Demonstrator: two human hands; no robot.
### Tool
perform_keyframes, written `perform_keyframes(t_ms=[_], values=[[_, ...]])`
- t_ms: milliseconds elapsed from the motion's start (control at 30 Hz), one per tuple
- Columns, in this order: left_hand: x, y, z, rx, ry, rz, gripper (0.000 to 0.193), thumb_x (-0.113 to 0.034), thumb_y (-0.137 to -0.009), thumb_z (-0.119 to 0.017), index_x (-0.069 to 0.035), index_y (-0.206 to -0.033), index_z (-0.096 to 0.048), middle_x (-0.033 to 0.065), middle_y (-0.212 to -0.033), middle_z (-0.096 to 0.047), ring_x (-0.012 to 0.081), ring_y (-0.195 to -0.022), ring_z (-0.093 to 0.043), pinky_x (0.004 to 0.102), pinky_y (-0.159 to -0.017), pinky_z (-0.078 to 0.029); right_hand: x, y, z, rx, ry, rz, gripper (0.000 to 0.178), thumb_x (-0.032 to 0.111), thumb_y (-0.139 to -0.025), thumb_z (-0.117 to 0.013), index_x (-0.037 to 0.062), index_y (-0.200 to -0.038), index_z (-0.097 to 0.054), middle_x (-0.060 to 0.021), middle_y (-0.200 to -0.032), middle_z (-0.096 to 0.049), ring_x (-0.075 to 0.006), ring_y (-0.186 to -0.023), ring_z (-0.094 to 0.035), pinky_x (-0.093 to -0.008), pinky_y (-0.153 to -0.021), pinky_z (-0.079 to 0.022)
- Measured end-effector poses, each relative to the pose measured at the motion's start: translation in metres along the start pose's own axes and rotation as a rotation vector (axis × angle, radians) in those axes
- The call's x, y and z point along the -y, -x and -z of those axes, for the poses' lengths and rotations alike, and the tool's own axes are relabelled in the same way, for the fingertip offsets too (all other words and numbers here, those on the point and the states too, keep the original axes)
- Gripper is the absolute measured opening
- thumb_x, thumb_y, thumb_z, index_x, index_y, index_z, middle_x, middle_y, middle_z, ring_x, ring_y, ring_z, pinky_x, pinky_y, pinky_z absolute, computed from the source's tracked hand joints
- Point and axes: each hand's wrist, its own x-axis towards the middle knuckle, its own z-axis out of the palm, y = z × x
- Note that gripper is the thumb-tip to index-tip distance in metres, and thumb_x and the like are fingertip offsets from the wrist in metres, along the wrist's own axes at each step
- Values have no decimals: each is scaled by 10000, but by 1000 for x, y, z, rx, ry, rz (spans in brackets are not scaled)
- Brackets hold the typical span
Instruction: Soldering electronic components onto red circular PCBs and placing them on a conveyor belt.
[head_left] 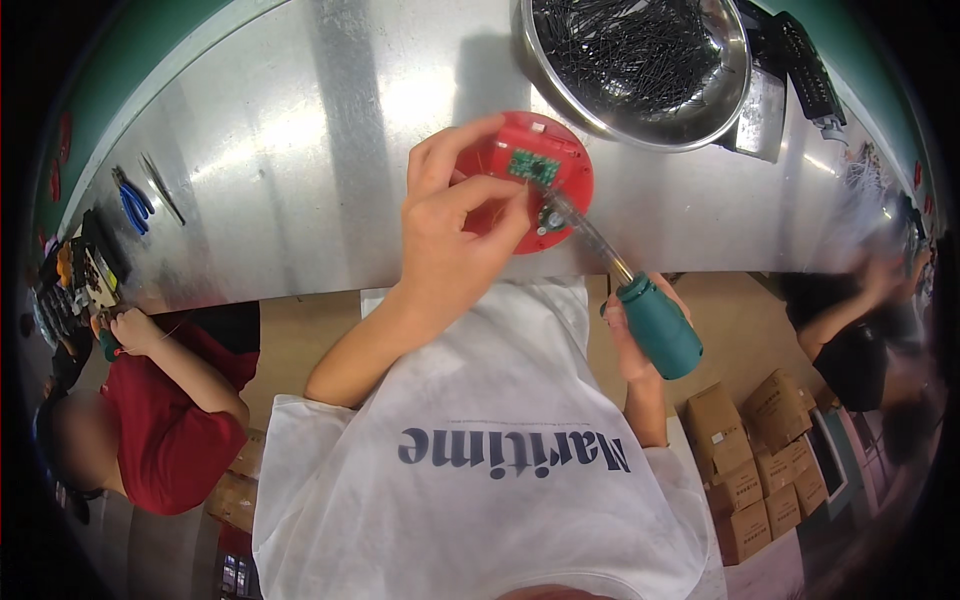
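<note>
A round red plastic housing (575, 172) is held over the metal bench by my left hand (440, 215). Its fingers wrap the left rim, while thumb and forefinger pinch together close to the middle. Inside the housing sit a small green circuit board (534, 166) and a second round part with green on it (550, 218), partly behind the tool. From the lower right my right hand (635, 340) grips a screwdriver (660, 328) with a thick green handle, its fingers mostly hidden behind it. The screwdriver's shaft slants up and left, its tip at the housing beside the circuit board.
A steel bowl (735, 105) of black wire-like pieces stands at the back right, with a black device (808, 75) beyond it. Blue-handled pliers (132, 203) and tweezers (162, 188) lie at the left. Co-workers sit on both sides; cardboard boxes (745, 490) are stacked behind on the right.
</note>
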Motion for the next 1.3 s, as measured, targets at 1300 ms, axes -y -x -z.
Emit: perform_keyframes(t_ms=[1300], values=[[23,-66,73,497,-396,-523,441,-320,-689,-750,-54,-1013,-615,129,-914,-549,310,-866,-567,413,-748,-466,-46,-6,4,-189,-1110,-233,293,236,-875,-545,-10,-1027,-499,-95,-895,-491,-144,-634,-460,-276,-571,-387]])
